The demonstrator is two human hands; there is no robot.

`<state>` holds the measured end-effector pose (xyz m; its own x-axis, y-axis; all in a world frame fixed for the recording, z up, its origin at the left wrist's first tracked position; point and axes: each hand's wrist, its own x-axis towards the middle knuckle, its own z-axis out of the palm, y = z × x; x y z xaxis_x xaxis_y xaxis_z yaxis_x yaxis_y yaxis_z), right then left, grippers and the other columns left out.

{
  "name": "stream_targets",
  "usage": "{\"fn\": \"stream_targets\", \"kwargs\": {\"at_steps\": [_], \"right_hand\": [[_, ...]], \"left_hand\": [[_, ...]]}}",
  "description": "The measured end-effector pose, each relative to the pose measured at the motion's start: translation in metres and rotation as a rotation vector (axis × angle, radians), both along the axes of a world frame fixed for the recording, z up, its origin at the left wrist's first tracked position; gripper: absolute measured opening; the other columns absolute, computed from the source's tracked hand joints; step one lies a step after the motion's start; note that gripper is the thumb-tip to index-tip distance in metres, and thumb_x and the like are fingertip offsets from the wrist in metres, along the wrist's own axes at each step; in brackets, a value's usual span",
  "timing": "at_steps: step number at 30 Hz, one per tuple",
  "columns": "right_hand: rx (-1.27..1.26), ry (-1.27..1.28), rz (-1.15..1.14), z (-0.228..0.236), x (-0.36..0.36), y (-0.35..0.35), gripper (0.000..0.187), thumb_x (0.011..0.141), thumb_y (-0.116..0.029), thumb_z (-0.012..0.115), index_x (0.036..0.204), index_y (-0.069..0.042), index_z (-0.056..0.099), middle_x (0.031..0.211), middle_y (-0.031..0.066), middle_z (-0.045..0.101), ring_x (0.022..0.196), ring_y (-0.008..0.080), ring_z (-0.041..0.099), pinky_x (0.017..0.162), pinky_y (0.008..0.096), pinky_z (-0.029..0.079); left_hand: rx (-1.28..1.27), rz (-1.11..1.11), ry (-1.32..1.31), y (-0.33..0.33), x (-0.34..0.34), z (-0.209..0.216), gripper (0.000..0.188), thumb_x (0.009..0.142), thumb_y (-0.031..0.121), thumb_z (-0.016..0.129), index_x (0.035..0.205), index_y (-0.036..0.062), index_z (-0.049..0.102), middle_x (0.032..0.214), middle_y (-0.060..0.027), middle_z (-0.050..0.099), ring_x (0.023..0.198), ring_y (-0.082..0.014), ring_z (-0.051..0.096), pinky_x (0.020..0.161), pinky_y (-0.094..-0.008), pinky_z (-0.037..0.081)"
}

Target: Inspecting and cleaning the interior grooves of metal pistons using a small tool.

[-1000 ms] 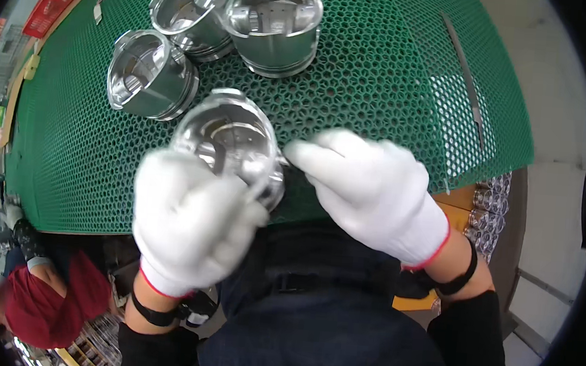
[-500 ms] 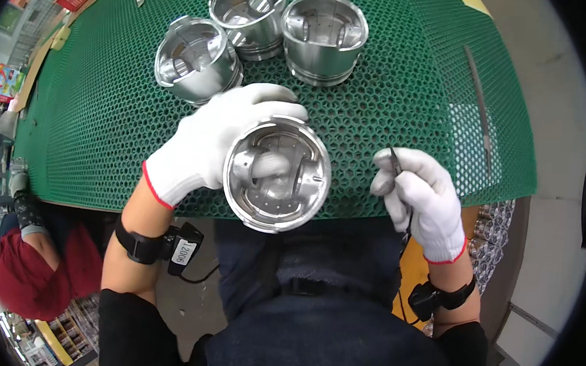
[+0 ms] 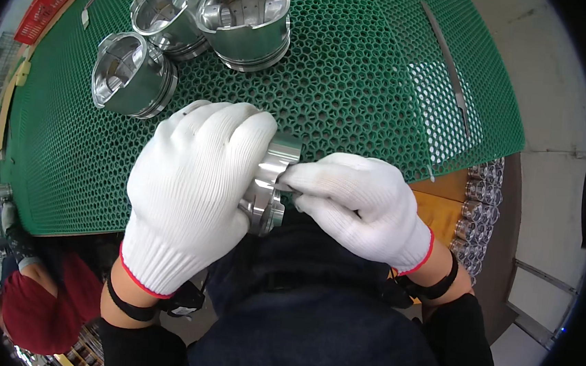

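A green honeycomb-patterned rubber mat (image 3: pixel 356 85) covers the workbench and fills most of the head view. On its far left part stand three shiny round metal pistons, open side up: one (image 3: pixel 245 17) at the top, one (image 3: pixel 167 13) just beside it on its left, and one (image 3: pixel 131 74) nearer the person. The left hand (image 3: pixel 193 189), in a white knit glove with a red cuff edge, wraps over a fourth shiny metal piston (image 3: pixel 272 185) and grips it above the near edge of the mat, in front of the person's dark clothing. The right hand (image 3: pixel 360 205), gloved the same way, has its fingertips pinched against the piston's grooved side. A long thin grey metal strip (image 3: pixel 447 57) lies on the mat's right part, well apart from both hands.
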<state>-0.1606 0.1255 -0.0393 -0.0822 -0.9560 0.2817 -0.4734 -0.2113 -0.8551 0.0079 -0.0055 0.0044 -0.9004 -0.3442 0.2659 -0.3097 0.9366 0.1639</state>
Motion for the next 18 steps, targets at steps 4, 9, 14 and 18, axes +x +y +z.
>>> {"fn": "stream_targets", "kwargs": {"at_steps": [4,9,14,18], "right_hand": [[-0.082,0.126,-0.066,0.001,-0.006,-0.006,0.025,0.084,-0.003,0.071,0.108,-0.01,0.071,0.079,0.0097,0.065,0.066,0.0273,0.066,0.057,0.0342,0.053],[-0.1,0.119,-0.058,-0.003,-0.017,-0.013,0.027,0.084,-0.002,0.072,0.11,-0.008,0.071,0.081,0.0101,0.066,0.068,0.0275,0.067,0.059,0.035,0.054],[-0.058,0.206,0.074,0.001,-0.014,-0.01,0.027,0.083,-0.008,0.07,0.109,-0.011,0.069,0.081,0.0055,0.067,0.066,0.029,0.067,0.058,0.0356,0.054],[-0.097,0.569,0.135,0.018,-0.014,-0.01,0.033,0.076,-0.012,0.068,0.109,-0.016,0.066,0.076,0.0027,0.061,0.063,0.0236,0.064,0.053,0.0356,0.053]], "left_hand": [[0.042,0.045,-0.127,-0.009,-0.012,0.006,0.03,0.076,0.013,0.07,0.105,0.0111,0.066,0.103,-0.0094,0.07,0.097,-0.0347,0.067,0.083,-0.0441,0.052],[0.087,0.041,-0.302,-0.026,-0.027,0.013,0.025,0.08,0.019,0.068,0.104,0.0097,0.067,0.092,-0.0126,0.07,0.087,-0.0364,0.068,0.076,-0.045,0.054],[0.111,-0.007,-0.43,-0.041,-0.044,0.014,0.023,0.08,0.016,0.066,0.101,0.0084,0.07,0.091,-0.0158,0.07,0.089,-0.0376,0.068,0.076,-0.0448,0.055],[0.149,-0.061,-0.425,-0.052,-0.05,0.016,0.018,0.081,0.013,0.062,0.095,0.0063,0.071,0.086,-0.0176,0.07,0.086,-0.0384,0.068,0.074,-0.0448,0.055]]}}
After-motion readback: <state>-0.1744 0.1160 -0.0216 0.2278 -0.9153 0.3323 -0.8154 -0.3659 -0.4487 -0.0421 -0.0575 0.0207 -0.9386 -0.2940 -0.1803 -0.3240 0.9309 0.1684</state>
